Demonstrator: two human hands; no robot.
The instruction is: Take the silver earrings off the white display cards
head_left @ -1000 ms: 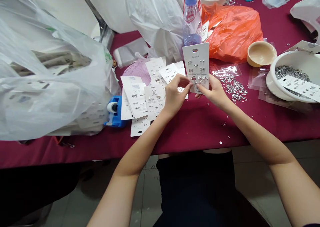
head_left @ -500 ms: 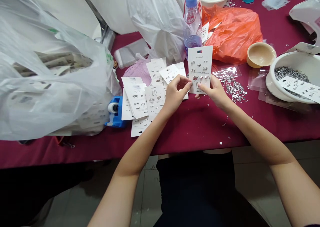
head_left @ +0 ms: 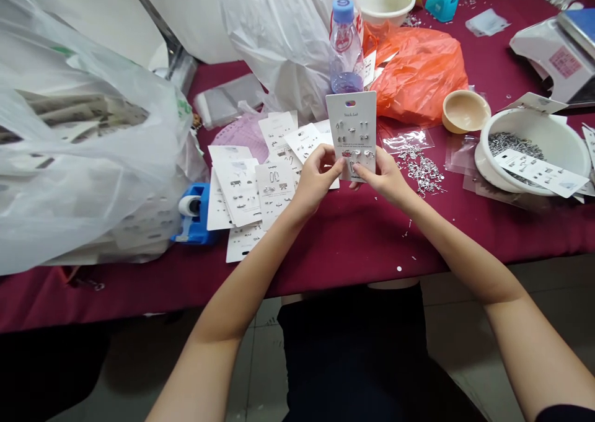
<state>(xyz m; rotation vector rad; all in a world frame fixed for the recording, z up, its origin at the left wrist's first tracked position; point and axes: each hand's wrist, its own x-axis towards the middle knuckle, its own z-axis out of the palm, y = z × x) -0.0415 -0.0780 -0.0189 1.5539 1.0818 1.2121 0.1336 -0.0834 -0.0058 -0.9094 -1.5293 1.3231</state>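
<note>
Between my two hands an earring card (head_left: pixel 352 121) stands upright, white with rows of small silver earrings and a hang slot at its top. My left hand (head_left: pixel 320 173) pinches its lower left edge, the thumb at the front. On the lower right, my right hand (head_left: pixel 383 173) grips the same card with the thumb across its face, hiding part of the bottom row. Left of my hands lie several overlapping earring cards (head_left: pixel 239 189) on the dark red tablecloth. A heap of loose silver earring pieces (head_left: pixel 422 169) lies to the right.
A blue tape dispenser (head_left: pixel 195 214) sits beside a large white plastic bag (head_left: pixel 93 205). Behind the card stand a water bottle (head_left: pixel 345 50) and an orange bag (head_left: pixel 421 69). Rightward are a small beige bowl (head_left: pixel 466 112) and a white bowl (head_left: pixel 558 143) with metal pieces and a card.
My left fingers now grip the card's lower left edge, where before they were bent beside it. The view has shifted slightly to the right.
</note>
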